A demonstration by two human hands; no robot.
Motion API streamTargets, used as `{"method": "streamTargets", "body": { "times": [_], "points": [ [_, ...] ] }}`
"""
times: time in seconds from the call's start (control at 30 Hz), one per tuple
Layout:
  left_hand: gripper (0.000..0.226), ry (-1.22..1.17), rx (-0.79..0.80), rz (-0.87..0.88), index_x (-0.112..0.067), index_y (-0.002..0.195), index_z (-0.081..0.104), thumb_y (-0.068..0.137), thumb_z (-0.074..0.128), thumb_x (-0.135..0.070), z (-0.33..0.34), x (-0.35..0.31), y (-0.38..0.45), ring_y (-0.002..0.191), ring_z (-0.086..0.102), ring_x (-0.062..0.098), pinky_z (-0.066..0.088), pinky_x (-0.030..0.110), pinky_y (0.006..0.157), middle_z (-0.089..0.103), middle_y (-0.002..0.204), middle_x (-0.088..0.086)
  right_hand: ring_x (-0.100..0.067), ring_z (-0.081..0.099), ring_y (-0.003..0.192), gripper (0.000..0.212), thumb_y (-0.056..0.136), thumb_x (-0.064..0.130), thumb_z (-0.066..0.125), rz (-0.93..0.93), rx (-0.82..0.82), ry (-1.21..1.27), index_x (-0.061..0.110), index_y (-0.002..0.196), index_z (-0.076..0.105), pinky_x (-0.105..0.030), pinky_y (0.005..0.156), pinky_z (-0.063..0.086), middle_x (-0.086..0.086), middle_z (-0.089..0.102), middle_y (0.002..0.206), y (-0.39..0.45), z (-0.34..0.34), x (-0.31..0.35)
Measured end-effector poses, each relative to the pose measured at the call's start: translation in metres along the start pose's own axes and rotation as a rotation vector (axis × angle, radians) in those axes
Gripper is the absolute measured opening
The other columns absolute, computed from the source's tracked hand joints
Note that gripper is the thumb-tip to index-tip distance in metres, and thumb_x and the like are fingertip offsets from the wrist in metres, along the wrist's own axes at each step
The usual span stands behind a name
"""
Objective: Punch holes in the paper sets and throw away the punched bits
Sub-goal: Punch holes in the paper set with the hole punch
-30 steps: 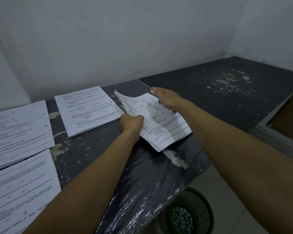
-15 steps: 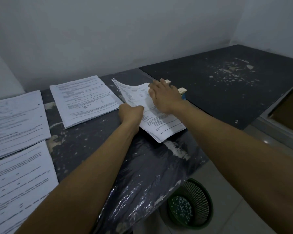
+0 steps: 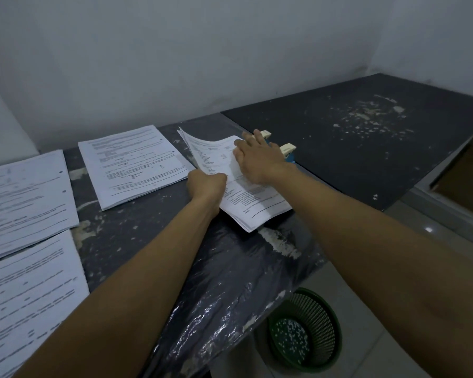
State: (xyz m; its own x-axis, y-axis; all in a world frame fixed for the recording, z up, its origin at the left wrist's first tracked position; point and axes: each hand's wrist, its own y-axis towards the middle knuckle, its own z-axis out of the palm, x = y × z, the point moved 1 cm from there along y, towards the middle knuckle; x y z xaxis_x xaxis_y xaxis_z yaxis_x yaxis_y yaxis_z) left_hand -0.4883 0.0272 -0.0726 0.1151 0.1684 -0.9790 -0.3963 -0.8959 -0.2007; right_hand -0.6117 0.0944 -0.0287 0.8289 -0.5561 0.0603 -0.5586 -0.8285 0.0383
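I see the left hand (image 3: 206,184) closed in a fist-like grip on the near-left edge of the paper set (image 3: 238,186), thumb on top of the sheets. The right hand (image 3: 257,159) lies flat on the same set, fingers spread and pressing the far end down. That end sits at the hole punch (image 3: 286,150), whose cream levers and blue body show just beyond the fingers. The set rests on the dark counter (image 3: 352,148), its far-left corner curling upward. Three further paper stacks (image 3: 134,165) lie to the left, apart from it. On the floor below the counter edge stands a green mesh wastebasket (image 3: 306,331); small white punched bits (image 3: 291,338) cover its bottom.
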Motion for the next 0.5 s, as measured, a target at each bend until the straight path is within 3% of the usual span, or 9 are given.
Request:
{"method": "streamTargets", "body": {
  "times": [0.1, 0.2, 0.33, 0.5],
  "points": [
    [0.021, -0.007, 0.009, -0.009, -0.008, 0.098, 0.066, 0.078, 0.065, -0.001, -0.001, -0.002, -0.002, 0.081, 0.069, 0.026, 0.062, 0.040, 0.068, 0.071, 0.096, 0.008, -0.027, 0.004, 0.154, 0.053, 0.108, 0.043, 0.014, 0.001, 0.035, 0.259, 0.023, 0.154, 0.030, -0.054, 0.119, 0.018, 0.000, 0.015, 0.166, -0.001, -0.025, -0.002],
    [0.017, -0.026, 0.022, -0.020, -0.012, 0.093, 0.065, 0.080, 0.067, -0.001, -0.002, -0.004, -0.005, 0.080, 0.069, 0.025, 0.061, 0.035, 0.063, 0.071, 0.095, 0.005, -0.029, 0.031, 0.146, 0.065, 0.101, 0.063, 0.022, 0.048, 0.060, 0.485, 0.026, 0.152, 0.038, -0.051, 0.116, 0.028, -0.001, 0.035, 0.159, -0.004, -0.047, -0.009],
    [0.017, -0.043, 0.025, -0.028, -0.014, 0.092, 0.064, 0.081, 0.069, -0.002, -0.003, -0.005, -0.007, 0.079, 0.069, 0.023, 0.057, 0.028, 0.054, 0.070, 0.094, 0.003, -0.026, 0.045, 0.135, 0.056, 0.102, 0.056, 0.035, 0.069, 0.043, 0.642, 0.025, 0.147, 0.047, -0.046, 0.112, 0.036, 0.000, 0.045, 0.153, 0.004, -0.053, -0.015],
    [0.023, -0.039, 0.027, -0.063, -0.011, 0.103, 0.066, 0.081, 0.073, -0.008, -0.006, -0.005, -0.009, 0.086, 0.069, 0.028, 0.062, 0.047, 0.075, 0.071, 0.101, 0.006, -0.021, 0.053, 0.114, 0.044, 0.102, 0.049, 0.035, 0.085, 0.008, 0.667, 0.026, 0.131, 0.058, -0.039, 0.093, 0.041, 0.002, 0.055, 0.138, 0.011, -0.058, -0.015]
  ]
}}
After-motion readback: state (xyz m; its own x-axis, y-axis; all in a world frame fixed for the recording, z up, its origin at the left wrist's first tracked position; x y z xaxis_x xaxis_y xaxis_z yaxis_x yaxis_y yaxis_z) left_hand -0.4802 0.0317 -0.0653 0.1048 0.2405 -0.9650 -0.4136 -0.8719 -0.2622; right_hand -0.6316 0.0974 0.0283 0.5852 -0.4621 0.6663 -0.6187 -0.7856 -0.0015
